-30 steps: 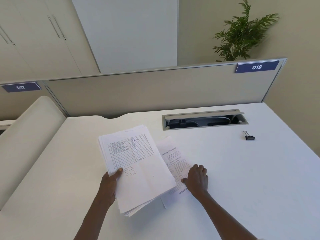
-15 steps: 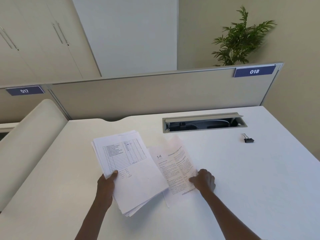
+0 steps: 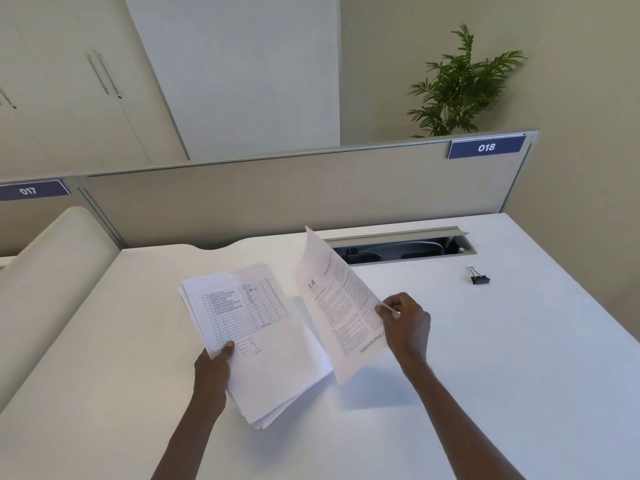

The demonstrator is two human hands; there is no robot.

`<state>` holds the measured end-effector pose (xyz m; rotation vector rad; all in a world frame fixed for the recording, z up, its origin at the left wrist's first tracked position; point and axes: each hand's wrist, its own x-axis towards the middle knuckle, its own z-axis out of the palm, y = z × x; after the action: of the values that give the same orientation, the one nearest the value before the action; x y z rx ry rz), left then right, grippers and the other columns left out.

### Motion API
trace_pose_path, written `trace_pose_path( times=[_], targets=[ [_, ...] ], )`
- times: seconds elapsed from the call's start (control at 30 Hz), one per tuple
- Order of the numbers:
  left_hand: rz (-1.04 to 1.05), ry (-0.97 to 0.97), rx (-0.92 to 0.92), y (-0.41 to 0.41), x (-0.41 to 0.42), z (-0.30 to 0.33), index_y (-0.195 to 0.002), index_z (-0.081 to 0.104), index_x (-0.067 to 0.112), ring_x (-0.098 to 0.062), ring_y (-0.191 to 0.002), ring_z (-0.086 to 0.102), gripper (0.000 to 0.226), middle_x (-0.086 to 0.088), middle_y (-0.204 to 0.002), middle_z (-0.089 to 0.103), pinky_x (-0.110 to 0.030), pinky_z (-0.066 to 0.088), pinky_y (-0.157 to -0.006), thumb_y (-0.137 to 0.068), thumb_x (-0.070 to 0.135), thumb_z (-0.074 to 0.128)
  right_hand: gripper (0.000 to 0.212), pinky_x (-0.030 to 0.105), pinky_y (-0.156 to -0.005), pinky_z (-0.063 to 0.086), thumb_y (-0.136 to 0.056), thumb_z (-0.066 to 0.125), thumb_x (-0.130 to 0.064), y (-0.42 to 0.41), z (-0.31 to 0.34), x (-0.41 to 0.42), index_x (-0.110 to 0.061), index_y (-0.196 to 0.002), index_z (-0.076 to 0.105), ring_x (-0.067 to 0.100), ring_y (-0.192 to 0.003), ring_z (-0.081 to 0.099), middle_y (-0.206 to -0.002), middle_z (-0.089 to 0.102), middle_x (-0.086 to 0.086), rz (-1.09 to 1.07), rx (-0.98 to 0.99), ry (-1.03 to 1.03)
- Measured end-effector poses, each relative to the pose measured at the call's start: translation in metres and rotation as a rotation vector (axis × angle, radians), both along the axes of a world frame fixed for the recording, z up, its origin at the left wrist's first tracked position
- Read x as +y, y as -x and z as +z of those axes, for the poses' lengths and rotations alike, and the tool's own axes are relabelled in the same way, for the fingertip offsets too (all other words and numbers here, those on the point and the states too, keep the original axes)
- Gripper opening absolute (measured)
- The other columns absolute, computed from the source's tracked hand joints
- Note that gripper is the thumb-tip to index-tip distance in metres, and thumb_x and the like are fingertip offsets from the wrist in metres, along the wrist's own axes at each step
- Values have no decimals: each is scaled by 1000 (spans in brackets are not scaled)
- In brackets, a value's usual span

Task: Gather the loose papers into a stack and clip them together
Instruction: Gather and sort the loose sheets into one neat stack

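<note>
Sheet: single printed page [image 3: 341,306], headed "14". 0.5 s ago it lay flat on the desk [image 3: 519,358] under the R fingertips; now lifted clear, tilted up on edge, far corner high, shadow on the desk beneath.
R hand: R hand [image 3: 407,323] pinches the sheet's right edge, thumb on top, fingers curled behind. Narrow pinch, holding the sheet only.
L hand: L hand [image 3: 214,367] grips the stack [image 3: 263,341] at its near-left corner, thumb on the top page, fingers under. Closed on the stack; much as 0.5 s ago.
Stack: table-form page on top; edges fanned at the near corner, not squared. Held just above the desk or resting on it, can't tell from this angle.
Sheet vs stack: sheet's left edge overlaps the stack's right side; prob. not touching, not yet laid on.
Clip: black binder clip [image 3: 479,279] on the desk, well to the right, untouched.
Loose pages left: none seen flat on the desk.
Meaning: last loose page picked up, so gathering is nearly done. Est. next: lay sheet on stack, square edges, then reach for clip.
Risk: one-edge pinch lets the sheet flop or fold.
</note>
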<state>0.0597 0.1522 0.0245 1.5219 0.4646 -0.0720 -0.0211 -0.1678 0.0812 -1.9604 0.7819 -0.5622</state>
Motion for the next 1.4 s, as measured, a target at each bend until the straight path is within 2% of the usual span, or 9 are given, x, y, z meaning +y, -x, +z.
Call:
trace_pose_path(
  times=[0.4, 0.57, 0.7, 0.83, 1.0, 1.07, 1.2, 1.3, 1.4],
  targets=[
    [-160, 168, 11, 12, -35, 23, -112, 67, 13, -27, -98, 69, 21, -7, -107, 73, -38, 53, -83, -95, 6, 58, 22, 28, -63, 58, -80, 77, -15, -2, 19, 42, -13, -99, 65, 20, -80, 72, -95, 74, 3, 91, -45, -476],
    [-275, 228, 24, 16, -44, 32, -112, 70, 11, -28, -96, 73, 21, -11, -107, 76, -40, 57, -78, -94, 11, 59, 25, 13, -51, 49, -82, 75, -16, 3, 11, 57, -16, -102, 60, 10, -74, 68, -100, 72, 4, 147, 25, -380],
    [-346, 275, 44, 18, -43, 35, -116, 69, 6, -36, -100, 71, 25, -18, -112, 73, -47, 58, -80, -96, 12, 56, 32, 28, -68, 50, -81, 71, -32, 8, 10, 57, -20, -107, 57, 16, -83, 64, -100, 67, -7, 242, 284, -54],
    [-394, 284, 36, 25, -46, 43, -105, 72, 9, -29, -84, 75, 20, -15, -100, 77, -39, 61, -64, -96, 8, 53, 61, 39, -92, 46, -74, 74, -53, 7, 20, 46, -13, -116, 54, 27, -116, 46, -117, 52, 6, 343, 472, 216],
    [-431, 300, 55, 26, -52, 49, -106, 71, 9, -29, -83, 75, 21, -17, -104, 75, -38, 61, -62, -97, 9, 53, 101, 43, -101, 42, -65, 80, -59, -15, 36, 17, -10, -141, 35, 29, -126, 46, -134, 49, 9, 408, 422, -63],
    [-467, 312, 49, 26, -55, 52, -106, 71, 9, -28, -81, 75, 18, -18, -105, 75, -37, 60, -61, -93, 12, 59, 97, 39, -94, 50, -64, 86, -47, -20, 38, 4, -11, -140, 37, 26, -115, 59, -130, 58, 9, 420, 298, -362],
    [-569, 300, 41, 27, -67, 63, -101, 76, 10, -27, -78, 75, 46, -18, -100, 76, -36, 60, -61, -64, 36, 85, 42, 39, -78, 61, -73, 83, -10, -19, 35, -7, -2, -110, 67, 28, -91, 74, -109, 74, 14, 480, 133, -701],
    [-539, 187, 88, 20, -77, 66, -109, 72, 14, -27, -88, 74, 36, -14, -105, 76, -42, 60, -77, -95, 44, 56, 28, 40, -72, 62, -73, 78, 2, -16, 28, 0, -3, -100, 72, 29, -84, 75, -98, 76, 14, 387, 51, -710],
    [-490, 81, 87, 14, -88, 72, -108, 72, 24, -23, -98, 72, 55, 0, -103, 77, -43, 53, -92, -91, 66, 41, 26, 37, -68, 62, -74, 79, -3, -17, 21, 4, -9, -98, 71, 27, -82, 75, -93, 77, 6, 287, -4, -592]
  ],
)
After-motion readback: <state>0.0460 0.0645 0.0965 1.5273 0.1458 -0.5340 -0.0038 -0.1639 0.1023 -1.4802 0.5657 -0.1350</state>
